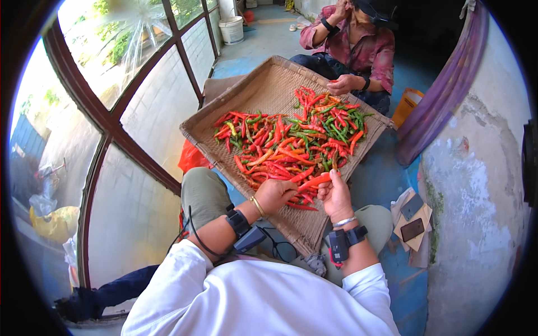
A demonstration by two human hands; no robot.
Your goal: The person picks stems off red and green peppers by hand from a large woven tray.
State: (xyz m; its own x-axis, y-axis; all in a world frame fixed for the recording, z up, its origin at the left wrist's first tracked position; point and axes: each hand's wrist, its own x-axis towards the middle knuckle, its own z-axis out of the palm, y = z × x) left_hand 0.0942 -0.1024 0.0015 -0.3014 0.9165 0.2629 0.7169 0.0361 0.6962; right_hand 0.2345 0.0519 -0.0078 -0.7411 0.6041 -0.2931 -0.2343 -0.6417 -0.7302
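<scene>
A large red chili pepper [315, 182] is held over the near part of a woven winnowing basket [260, 88]. My right hand [337, 197] grips it at the stem end, thumb and fingers pinched together. At its other end is my left hand [275, 194], fingers curled in; whether they pinch the tip is hard to make out. Beyond both hands a heap of red, orange and green chili peppers [290, 138] covers the middle and right of the basket. The basket's near corner lies between my knees.
Across the basket sits another person [353, 50], whose hand [342, 84] holds a red chili. A framed window [147, 109] runs along the left. Two phones [412, 229] rest on papers at the right, by the wall [470, 201] and purple curtain [445, 96]. Farther back stands a white bucket [231, 31].
</scene>
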